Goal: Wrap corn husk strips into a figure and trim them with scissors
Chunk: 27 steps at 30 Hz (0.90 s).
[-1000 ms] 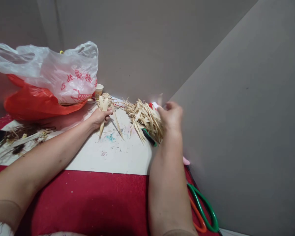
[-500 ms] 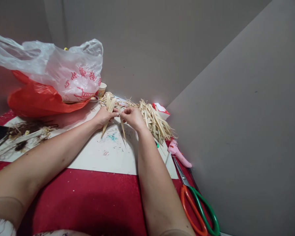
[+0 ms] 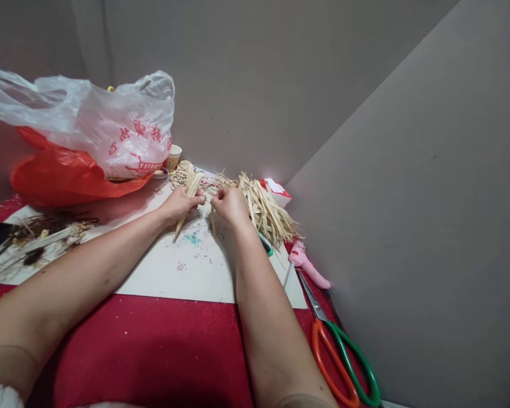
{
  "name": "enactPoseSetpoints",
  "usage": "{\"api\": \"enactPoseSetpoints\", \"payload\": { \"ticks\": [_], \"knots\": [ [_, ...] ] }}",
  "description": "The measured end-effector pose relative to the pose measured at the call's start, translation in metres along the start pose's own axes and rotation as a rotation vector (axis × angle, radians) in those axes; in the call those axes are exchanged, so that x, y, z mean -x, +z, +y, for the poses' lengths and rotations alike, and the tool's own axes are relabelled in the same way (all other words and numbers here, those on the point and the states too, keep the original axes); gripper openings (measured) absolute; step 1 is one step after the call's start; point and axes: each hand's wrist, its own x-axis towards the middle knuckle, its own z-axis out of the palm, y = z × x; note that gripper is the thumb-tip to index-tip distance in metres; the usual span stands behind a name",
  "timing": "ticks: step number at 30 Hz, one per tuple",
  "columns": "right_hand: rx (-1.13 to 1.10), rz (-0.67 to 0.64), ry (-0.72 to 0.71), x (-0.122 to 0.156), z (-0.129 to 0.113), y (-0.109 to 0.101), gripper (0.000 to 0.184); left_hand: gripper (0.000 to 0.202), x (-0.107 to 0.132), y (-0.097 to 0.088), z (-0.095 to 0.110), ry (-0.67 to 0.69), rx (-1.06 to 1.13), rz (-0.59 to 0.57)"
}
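Straw-coloured dried leaf strips stick up from my left hand, and a pointed end hangs below it. Thumb and fingers are closed around them. Just to the right, my right hand is closed in a pinch on a narrow dried leaf strip that hangs down from the fingertips. A small gap separates the two hands. Behind and right of the right hand lies a heap of similar dried strips. Both hands are over a white board with blue and reddish stains.
Large scissors with orange and green handles lie at the right, near a pink-handled tool. A green-edged object shows beside the right forearm. White and red plastic bags, a paper cup and dark roots are left.
My right hand has moved slightly away from my left hand, and a gap has opened between their fingertips. The narrow strip that hung between them now hangs under my right hand.
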Motion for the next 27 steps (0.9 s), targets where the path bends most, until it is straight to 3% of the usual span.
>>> {"api": "enactPoseSetpoints", "payload": {
  "ticks": [2,5,7,9,11,14,16,18,22,27],
  "knots": [
    [-0.189,0.045,0.102,-0.004,0.008,-0.003,0.01,0.014,-0.001,0.0,0.002,-0.006,0.032,0.022],
    [-0.688,0.145,0.222,-0.012,0.019,-0.016,0.008,0.014,-0.004,-0.003,0.001,-0.049,0.086,0.061],
    [-0.976,0.263,0.25,-0.017,0.022,-0.032,0.011,0.014,-0.006,-0.006,-0.001,-0.084,0.119,0.093],
    [-1.104,0.441,0.248,-0.019,0.024,-0.055,0.013,0.014,-0.008,-0.008,-0.002,-0.107,0.141,0.136],
    [-1.055,0.689,0.216,-0.015,0.027,-0.085,0.012,0.014,-0.01,-0.01,-0.003,-0.122,0.15,0.189],
    [-0.727,1.115,0.109,-0.002,0.036,-0.128,0.013,0.015,-0.011,-0.01,-0.003,-0.136,0.159,0.251],
    [-0.461,1.243,0.033,0.005,0.047,-0.144,0.023,0.014,-0.012,-0.011,-0.003,-0.134,0.167,0.255],
    [-0.275,1.156,0.02,0.006,0.058,-0.144,0.026,0.013,-0.012,-0.011,-0.005,-0.127,0.168,0.229],
    [-0.163,0.594,0.15,-0.005,0.062,-0.109,0.011,0.016,-0.013,-0.012,-0.007,-0.133,0.164,0.163],
    [-0.385,0.132,-0.001,-0.003,0.009,-0.048,0.03,0.027,-0.009,-0.012,-0.006,-0.135,0.203,0.108]
  ]
}}
